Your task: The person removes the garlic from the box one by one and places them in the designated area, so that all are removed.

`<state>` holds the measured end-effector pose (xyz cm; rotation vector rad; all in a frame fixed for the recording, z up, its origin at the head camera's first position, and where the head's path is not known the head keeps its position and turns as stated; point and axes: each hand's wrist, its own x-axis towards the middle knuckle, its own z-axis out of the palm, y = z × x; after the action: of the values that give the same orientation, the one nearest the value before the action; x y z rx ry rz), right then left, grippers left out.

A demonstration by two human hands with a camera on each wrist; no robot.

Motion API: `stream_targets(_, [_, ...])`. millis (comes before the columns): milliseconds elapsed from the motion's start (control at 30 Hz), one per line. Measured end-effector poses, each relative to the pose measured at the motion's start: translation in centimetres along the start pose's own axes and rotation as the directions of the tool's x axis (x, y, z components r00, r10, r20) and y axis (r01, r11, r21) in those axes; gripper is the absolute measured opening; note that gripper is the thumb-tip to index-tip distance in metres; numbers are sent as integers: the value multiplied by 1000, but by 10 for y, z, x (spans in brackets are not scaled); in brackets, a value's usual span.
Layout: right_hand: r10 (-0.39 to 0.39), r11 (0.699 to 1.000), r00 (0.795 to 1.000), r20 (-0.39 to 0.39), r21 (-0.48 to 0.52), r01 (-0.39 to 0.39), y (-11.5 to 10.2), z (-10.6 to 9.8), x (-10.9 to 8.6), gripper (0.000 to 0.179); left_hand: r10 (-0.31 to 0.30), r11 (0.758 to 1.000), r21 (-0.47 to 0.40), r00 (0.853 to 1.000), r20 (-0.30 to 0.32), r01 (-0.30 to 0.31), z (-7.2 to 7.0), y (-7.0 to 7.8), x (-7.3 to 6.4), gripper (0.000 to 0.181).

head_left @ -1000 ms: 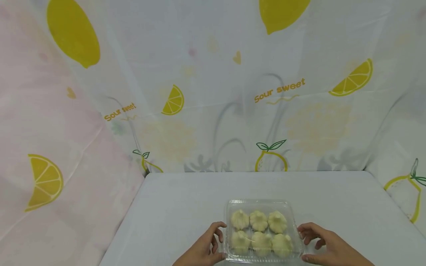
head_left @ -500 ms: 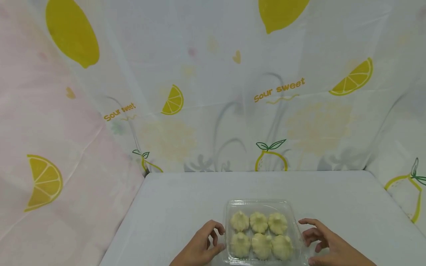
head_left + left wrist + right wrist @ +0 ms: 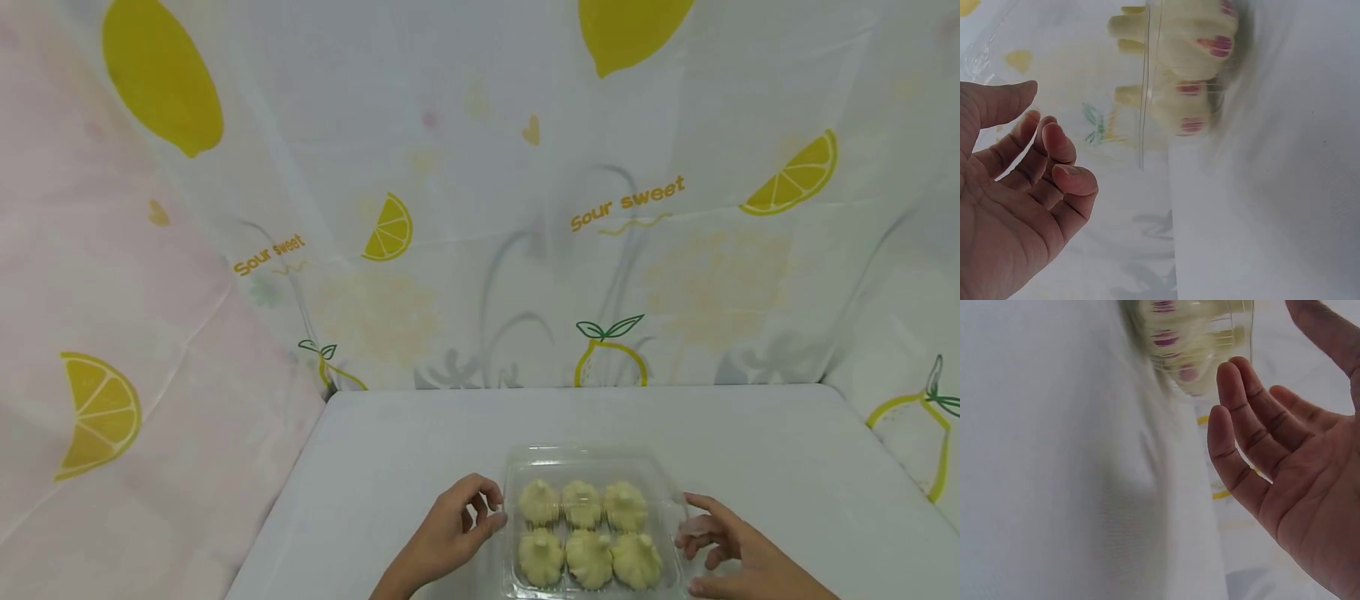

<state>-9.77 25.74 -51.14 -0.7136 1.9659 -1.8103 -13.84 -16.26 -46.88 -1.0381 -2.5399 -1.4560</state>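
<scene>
A clear plastic clamshell box point(image 3: 592, 454) stands near the table's front edge. Inside are two rows of pale garlic bulbs point(image 3: 589, 558), with purple streaks seen from the side in both wrist views. Left of the box is my left hand point(image 3: 457, 525), its fingers loosely bent; in the left wrist view nothing lies between thumb and fingers. My right hand point(image 3: 731, 542) is at the right side, fingers relaxed. In the right wrist view its fingertips point(image 3: 1230, 378) are close to the box corner; contact cannot be told. Whether the transparent lid is latched cannot be made out.
The white table point(image 3: 390, 450) extends behind and to both sides of the box. A lemon-print curtain point(image 3: 480, 250) rises at the table's far edge and continues along the left and right.
My left hand has moved slightly away from the box's front left corner, farther along its side. The right hand has shifted a little. The clear lid's outline looks blurrier and changed.
</scene>
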Motion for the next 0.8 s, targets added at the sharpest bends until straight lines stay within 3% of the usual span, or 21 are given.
stream_targets(233, [-3,996,1000,-20,-90,1,3,5,4,57,-42,999,-5,996,-74,42,-1,3,14,13])
stream_targets(433, [11,993,1000,-14,-113,-13,3,7,5,47,-75,997,-14,982,-174,73,-2,5,26,16])
stream_targets(600, [-3,993,1000,-8,-115,2,4,8,6,47,-50,999,-4,961,-270,51,-1,2,39,17])
stream_targets(700, [-18,994,1000,-2,-107,18,5,8,6,47,-48,999,-14,942,-333,46,1,-1,46,17])
stream_targets(800, [-42,995,999,10,-89,43,7,7,5,47,-69,998,-32,920,-385,61,3,10,52,15])
